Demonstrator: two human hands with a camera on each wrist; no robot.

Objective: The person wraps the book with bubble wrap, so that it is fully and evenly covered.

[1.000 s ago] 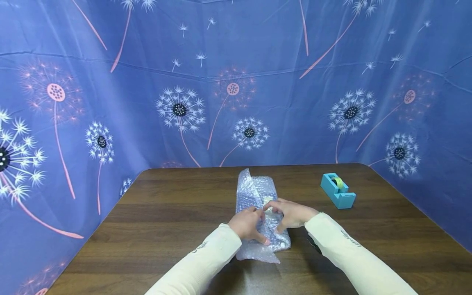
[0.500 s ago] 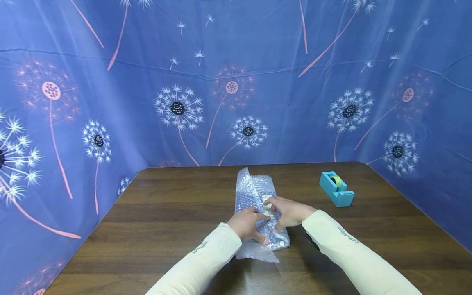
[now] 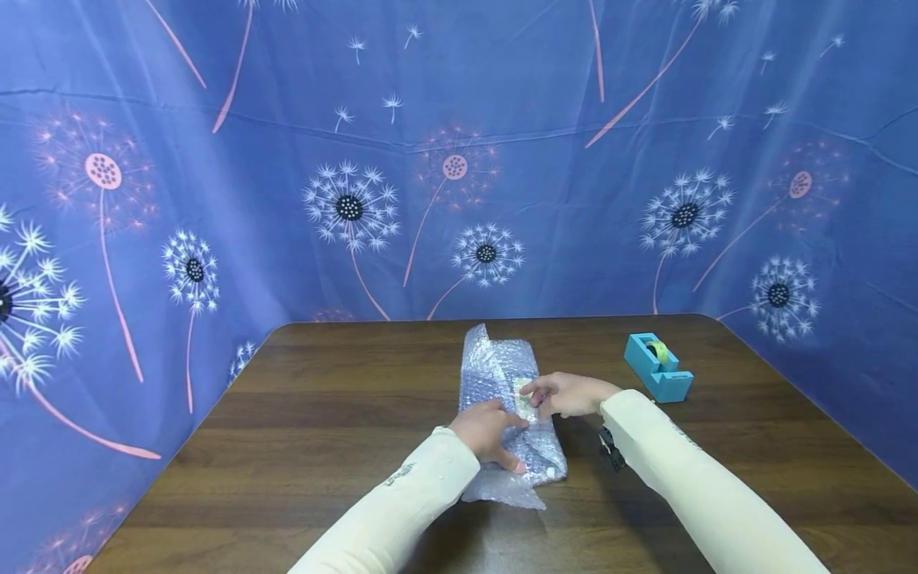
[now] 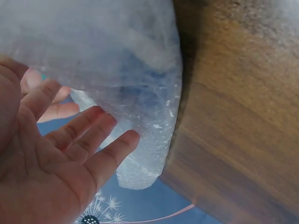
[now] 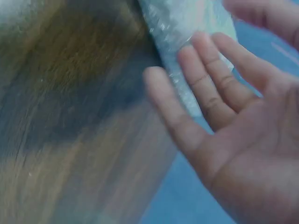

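Right hand (image 3: 570, 395) is lifting away open-fingered toward the tape dispenser (image 3: 657, 367), left hand (image 3: 491, 430) is pressing flat on the bubble wrap (image 3: 502, 375), whose fold is risking springing open.

Even bright light, soft shadows under arms, head view sharp w/ edge warp, wrist views blurred

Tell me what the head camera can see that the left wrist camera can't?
Only the head view shows the teal tape dispenser, the right hand and the blue dandelion cloth all around. Only the left wrist view shows the left hand's palm and straight fingers close up against the wrap. Both show the bubble wrap on the brown table.
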